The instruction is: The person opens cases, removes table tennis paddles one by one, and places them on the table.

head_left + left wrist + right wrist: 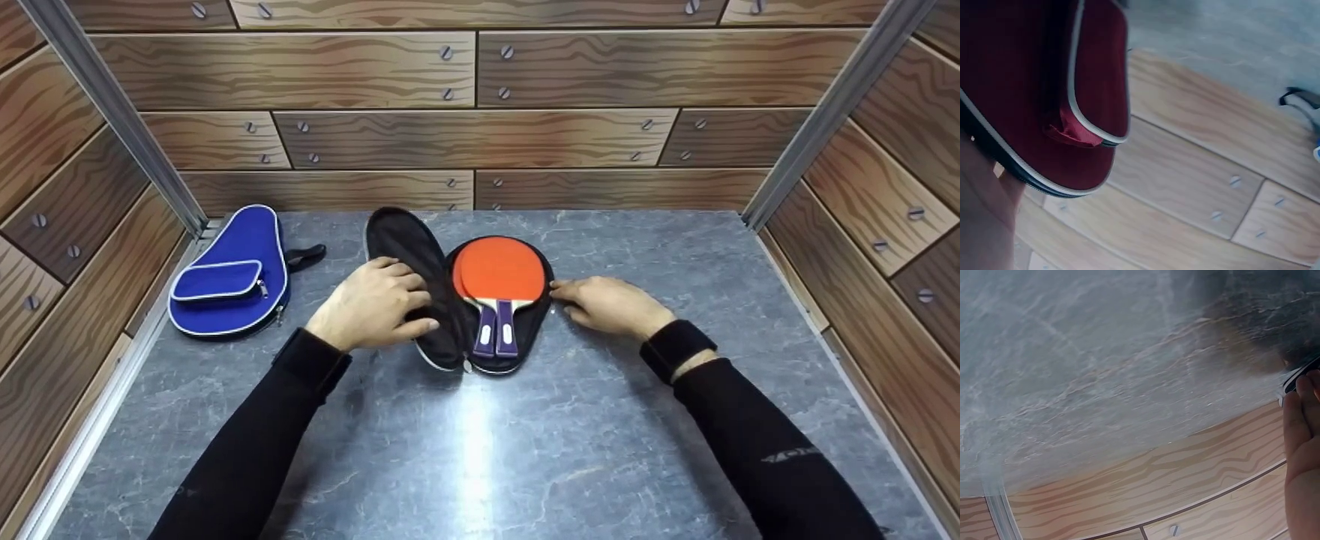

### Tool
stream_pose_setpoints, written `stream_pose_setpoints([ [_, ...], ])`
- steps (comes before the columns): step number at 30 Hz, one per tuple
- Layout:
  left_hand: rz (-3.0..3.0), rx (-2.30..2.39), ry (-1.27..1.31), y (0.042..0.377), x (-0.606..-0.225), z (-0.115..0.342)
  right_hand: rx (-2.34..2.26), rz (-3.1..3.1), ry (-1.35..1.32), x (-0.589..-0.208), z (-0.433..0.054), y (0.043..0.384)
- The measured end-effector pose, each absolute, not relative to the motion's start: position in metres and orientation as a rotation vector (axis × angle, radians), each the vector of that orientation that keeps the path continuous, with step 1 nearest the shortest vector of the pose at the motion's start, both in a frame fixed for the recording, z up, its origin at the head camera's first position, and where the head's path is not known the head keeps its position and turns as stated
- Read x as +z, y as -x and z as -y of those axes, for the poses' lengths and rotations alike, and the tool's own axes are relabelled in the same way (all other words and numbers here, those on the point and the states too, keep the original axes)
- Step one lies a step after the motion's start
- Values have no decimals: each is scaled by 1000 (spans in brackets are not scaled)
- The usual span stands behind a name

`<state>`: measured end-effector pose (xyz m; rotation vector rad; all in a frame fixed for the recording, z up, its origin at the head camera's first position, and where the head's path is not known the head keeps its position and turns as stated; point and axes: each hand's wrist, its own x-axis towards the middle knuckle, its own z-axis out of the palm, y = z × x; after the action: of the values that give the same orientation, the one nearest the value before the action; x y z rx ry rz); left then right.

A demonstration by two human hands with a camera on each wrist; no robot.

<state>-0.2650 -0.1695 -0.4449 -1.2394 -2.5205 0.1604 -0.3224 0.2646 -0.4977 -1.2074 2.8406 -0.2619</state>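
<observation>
A table tennis racket case lies unzipped in the middle of the table, black inside. Two rackets with orange-red rubber and purple handles overlap in its right half. My left hand holds the case's raised, tilted lid by its left edge. The lid's dark red outer face, with a white-piped pocket, shows in the left wrist view. Extended fingers of my right hand touch the case's right rim, which the right wrist view shows only at its edge.
A blue racket case with white piping, a front pocket and a black strap lies at the table's far left. Wood-patterned walls enclose the back and sides. The grey marbled tabletop extends in front.
</observation>
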Motion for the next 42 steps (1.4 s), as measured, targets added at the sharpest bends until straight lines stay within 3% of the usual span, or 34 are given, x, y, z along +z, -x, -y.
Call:
stream_pose_setpoints([
  [20,2842,-3,1034,277,-483,219,-234,-2836,1183,-497,-240,326],
  [42,3112,79,895,286,-486,206,-131,-2867,1172,-493,-217,337],
])
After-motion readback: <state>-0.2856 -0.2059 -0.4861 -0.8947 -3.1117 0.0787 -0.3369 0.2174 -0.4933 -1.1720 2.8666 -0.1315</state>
